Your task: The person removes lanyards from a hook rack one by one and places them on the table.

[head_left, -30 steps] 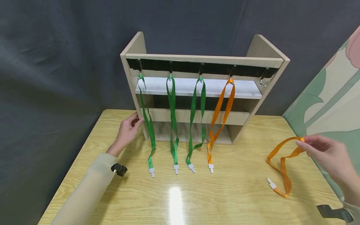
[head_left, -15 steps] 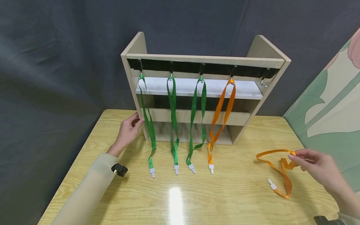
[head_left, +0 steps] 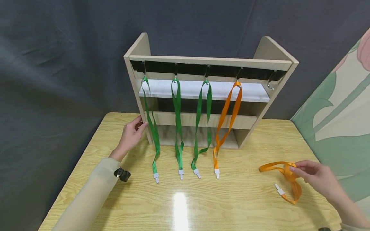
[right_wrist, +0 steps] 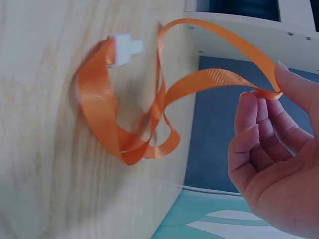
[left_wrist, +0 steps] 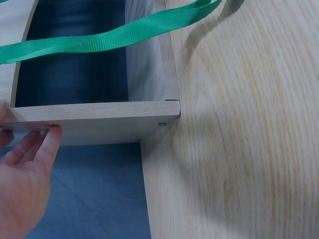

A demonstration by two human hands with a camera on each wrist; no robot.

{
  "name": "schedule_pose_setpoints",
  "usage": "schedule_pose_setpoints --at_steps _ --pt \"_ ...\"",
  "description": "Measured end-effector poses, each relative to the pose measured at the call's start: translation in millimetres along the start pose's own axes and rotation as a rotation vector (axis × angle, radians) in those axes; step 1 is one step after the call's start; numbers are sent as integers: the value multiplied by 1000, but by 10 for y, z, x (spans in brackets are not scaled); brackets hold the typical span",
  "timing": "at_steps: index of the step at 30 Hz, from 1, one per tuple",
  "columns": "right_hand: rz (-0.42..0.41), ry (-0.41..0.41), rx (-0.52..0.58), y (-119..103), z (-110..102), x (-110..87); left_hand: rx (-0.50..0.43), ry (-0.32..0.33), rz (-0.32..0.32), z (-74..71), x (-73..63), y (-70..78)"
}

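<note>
1. The right hand [head_left: 316,176] is pinching one orange lanyard [right_wrist: 97,94] between thumb and fingertips, well to the right of the rack [head_left: 189,118] and nearer the person.
2. That lanyard's lower folds and white clip [head_left: 279,190] seem to be resting on the surface [head_left: 231,205], also right of the rack and in front of it.
3. The left hand [head_left: 131,134] is gripping the rack's left side, thumb at the front edge, fingers pressing the outer face.
4. Along the rack, from its left, three green lanyards [head_left: 178,112] and the other orange lanyard [head_left: 236,104] are hanging; its rightmost hook [head_left: 270,85] is holding nothing.
5. The step in hand seems to be handling the loose lanyard; the left hand is probably steadying the rack.
6. Taking it to the rack's bare hook would be calling for a firm pinch and an open loop.
</note>
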State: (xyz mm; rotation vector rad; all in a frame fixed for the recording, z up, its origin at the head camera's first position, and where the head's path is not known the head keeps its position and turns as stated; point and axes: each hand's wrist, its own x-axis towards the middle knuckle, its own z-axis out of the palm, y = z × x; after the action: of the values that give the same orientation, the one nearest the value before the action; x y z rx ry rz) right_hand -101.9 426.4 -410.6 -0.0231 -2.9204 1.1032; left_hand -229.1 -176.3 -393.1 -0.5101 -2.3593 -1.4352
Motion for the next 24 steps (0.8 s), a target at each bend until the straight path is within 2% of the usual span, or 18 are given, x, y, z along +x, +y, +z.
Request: schedule_pose_setpoints --at_steps 6,11,15,24 --pt "-22 -13 -63 60 109 21 -4 -3 1 4 6 -5" --pt "-75 -21 -97 92 184 17 -9 -7 2 5 4 -5" --pt "-109 -68 -109 100 217 17 -7 -7 2 2 3 1" --pt "-50 -200 -181 127 252 4 6 3 6 7 -2 19"
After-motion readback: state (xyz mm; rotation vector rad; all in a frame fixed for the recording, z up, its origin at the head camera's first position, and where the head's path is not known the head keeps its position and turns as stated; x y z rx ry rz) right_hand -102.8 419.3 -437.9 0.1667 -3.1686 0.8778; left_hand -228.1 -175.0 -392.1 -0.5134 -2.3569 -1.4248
